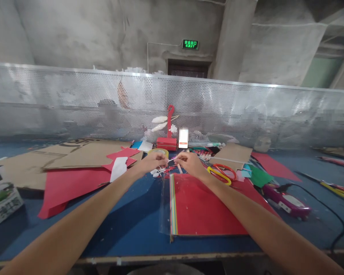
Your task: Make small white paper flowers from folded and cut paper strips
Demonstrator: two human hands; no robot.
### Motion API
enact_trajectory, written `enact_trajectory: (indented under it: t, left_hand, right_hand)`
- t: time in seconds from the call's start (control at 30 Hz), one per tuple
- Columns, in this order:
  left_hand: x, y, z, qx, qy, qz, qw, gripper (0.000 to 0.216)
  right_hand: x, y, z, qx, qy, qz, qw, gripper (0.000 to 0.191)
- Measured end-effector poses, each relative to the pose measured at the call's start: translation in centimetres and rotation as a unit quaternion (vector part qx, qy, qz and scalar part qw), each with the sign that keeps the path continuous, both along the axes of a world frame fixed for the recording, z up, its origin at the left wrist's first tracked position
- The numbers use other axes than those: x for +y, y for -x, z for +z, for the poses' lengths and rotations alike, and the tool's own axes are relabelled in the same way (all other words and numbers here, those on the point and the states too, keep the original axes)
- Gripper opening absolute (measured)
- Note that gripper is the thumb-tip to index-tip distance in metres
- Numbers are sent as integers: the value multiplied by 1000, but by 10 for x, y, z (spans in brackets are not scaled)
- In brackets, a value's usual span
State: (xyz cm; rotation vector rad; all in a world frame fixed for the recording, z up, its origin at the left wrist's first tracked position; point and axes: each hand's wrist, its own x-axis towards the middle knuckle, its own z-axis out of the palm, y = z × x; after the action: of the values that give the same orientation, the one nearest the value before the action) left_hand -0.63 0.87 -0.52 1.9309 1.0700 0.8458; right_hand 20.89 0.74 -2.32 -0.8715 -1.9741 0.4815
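Observation:
In the middle of the table, my left hand (156,159) and my right hand (189,163) are close together. Both have their fingertips pinched on a thin white strip (171,160) that stretches across the short gap between them; its material is too small to make out. Just under my left hand lie white scraps (157,172). Behind the hands, a roll of tape (162,152) is partly covered. Further back stands a red box (166,143) with an upright red hooked stem (169,122) and white petal-like pieces (159,126).
A stack of red paper (212,210) lies in front, with red and yellow scissors (222,173) above. A lit phone (183,138) leans at the back. Cardboard (83,152) spreads left, near a carton (4,196). A purple device (288,200) trails a black cord right.

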Motion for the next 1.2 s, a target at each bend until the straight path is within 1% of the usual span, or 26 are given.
enact_trajectory:
  t: [0.1,0.13,0.2,0.23,0.33,0.5,0.6,0.67,0.83,0.93,1.0,1.07,1.2]
  left_hand:
    - [1,1,-1,-3,4,-3,1000,27]
    - [2,1,-2,-4,6,-6,1000,27]
    - [3,1,-3,-7,8,-11,1000,27]
    - [3,1,-4,-10,9,-12,1000,27]
    - [3,-1,-4,-15,6,-12,1000,25]
    - [0,-2,-2,-1,-14,-2,1000,19]
    - [2,0,-3,13,-31,-9,999,16]
    - [3,1,-3,19,-39,-17,999,18]
    - [0,0,0,26,-57,-63,996,23]
    - [-2,0,4,41,-73,-64,994,23]
    - [0,5,7,51,-86,-54,994,22]
    - [6,14,10,64,-114,-25,991,21]
    - [20,36,13,130,-214,83,965,21]
  right_hand:
    - [-2,0,2,-9,-19,4,1000,27]
    - [-3,0,2,-19,-27,5,999,25]
    - [-3,1,3,-38,-44,-1,998,13]
    - [-3,2,3,-45,-50,-7,998,12]
    - [-2,2,4,-71,-58,-24,996,18]
    - [-2,2,2,-110,-72,-33,991,29]
    - [-4,2,1,-123,-68,-26,990,35]
    - [-5,3,1,-122,-59,-19,991,36]
    - [-6,5,0,-111,-36,-24,993,43]
    - [-4,4,-1,-111,-16,-17,994,49]
    - [-2,3,-1,-106,-11,-16,994,50]
    - [-1,1,-1,-97,-17,-23,995,49]
    - [-1,-2,2,-102,-33,-40,993,46]
